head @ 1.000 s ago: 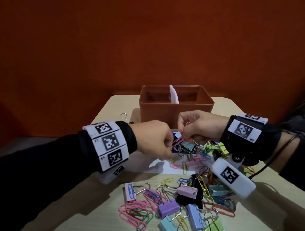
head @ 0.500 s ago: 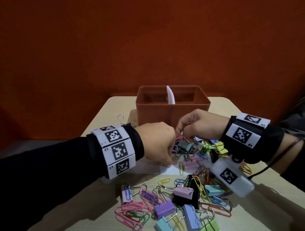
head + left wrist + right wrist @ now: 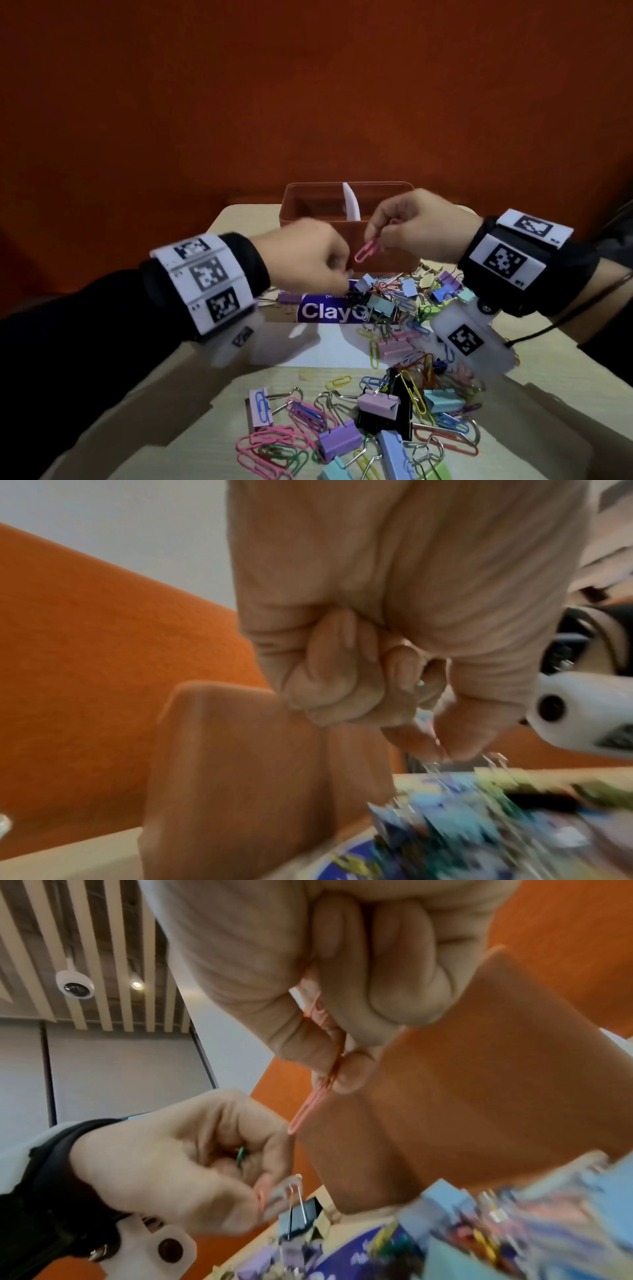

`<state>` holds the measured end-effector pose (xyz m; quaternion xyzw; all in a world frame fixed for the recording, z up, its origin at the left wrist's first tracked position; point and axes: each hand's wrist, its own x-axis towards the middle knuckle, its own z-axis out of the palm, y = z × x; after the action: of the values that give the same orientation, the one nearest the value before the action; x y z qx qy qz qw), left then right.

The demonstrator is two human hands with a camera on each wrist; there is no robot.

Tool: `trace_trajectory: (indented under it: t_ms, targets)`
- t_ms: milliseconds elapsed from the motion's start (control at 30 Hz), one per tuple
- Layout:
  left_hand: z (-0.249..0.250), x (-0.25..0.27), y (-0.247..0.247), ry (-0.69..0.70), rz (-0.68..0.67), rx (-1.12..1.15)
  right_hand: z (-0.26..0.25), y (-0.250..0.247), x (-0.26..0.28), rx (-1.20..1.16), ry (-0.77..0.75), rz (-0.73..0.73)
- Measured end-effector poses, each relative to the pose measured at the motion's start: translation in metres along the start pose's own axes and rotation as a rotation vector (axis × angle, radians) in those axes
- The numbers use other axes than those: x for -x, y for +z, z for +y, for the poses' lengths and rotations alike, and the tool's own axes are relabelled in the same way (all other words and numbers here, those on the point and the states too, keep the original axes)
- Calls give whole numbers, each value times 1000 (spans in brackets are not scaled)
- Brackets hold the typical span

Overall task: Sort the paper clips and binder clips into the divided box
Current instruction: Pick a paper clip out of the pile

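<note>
- Your right hand [image 3: 423, 230] pinches a pink clip [image 3: 367, 250] just before the box [image 3: 308, 205]; next, drop it in one compartment.
- Your left hand [image 3: 308, 257] is curled over the desk pile [image 3: 394, 298], perhaps pinching a binder clip.

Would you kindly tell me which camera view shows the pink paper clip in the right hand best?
The head view: the pink paper clip hangs sharp and whole below the right hand. The right wrist view shows it edge-on, partly hidden in the grip. The left wrist view does not show it.
</note>
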<state>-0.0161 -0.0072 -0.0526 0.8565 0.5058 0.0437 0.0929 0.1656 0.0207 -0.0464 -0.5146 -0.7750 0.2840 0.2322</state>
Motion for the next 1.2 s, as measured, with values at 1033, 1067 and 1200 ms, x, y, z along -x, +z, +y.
trace_trajectory:
  t_ms: [1033,1067,1200]
  targets:
    - [-37,-27,-35,-166,127,83,-19,0,-32,216,-103,129]
    - [-36,-26,-33,-154,151,75,-15,0,-26,237,-100,115]
    - [-27,-19,-22,-39,352,25,-6,7,-2,383,-114,-16]
